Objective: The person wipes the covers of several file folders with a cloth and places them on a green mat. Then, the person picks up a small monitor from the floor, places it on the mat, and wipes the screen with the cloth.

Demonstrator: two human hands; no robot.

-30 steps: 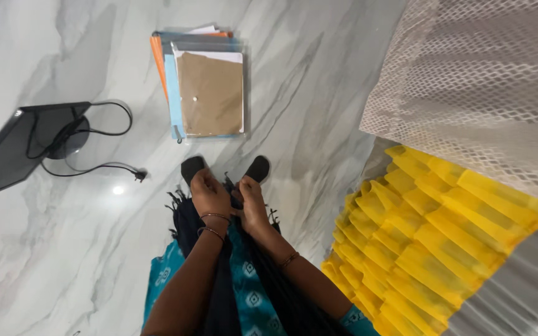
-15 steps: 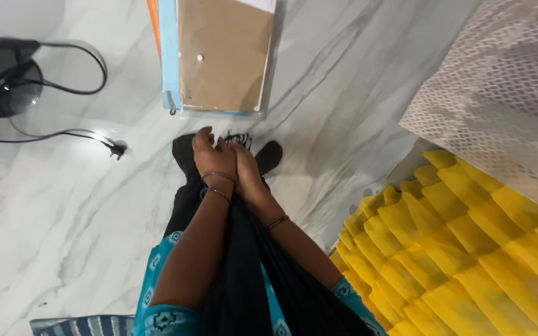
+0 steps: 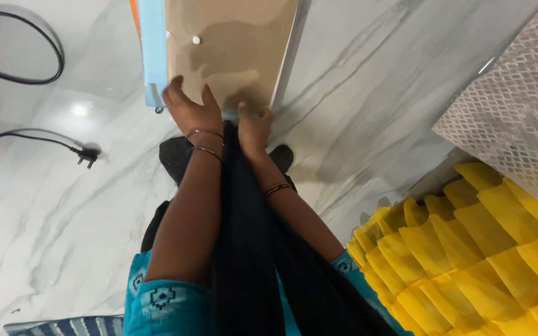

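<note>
A stack of flat folders lies on the marble floor, with a brown card folder (image 3: 231,43) on top and a light blue one (image 3: 154,50) under its left edge. My left hand (image 3: 189,112) rests with spread fingers on the near left corner of the brown folder. My right hand (image 3: 255,127) touches the stack's near edge, fingers curled at it. Whether either hand grips the folder is not clear. Both wrists carry thin bangles. A dark scarf hangs between my arms.
A black cable with a plug (image 3: 85,155) lies on the white marble floor (image 3: 45,236) at left. Pleated yellow fabric (image 3: 481,249) and pale netted cloth (image 3: 518,112) lie at right. My dark shoes (image 3: 172,158) stand just below the stack.
Both hands have reached forward from in front of my body down to the near edge of the folder stack. The view has closed in on the stack.
</note>
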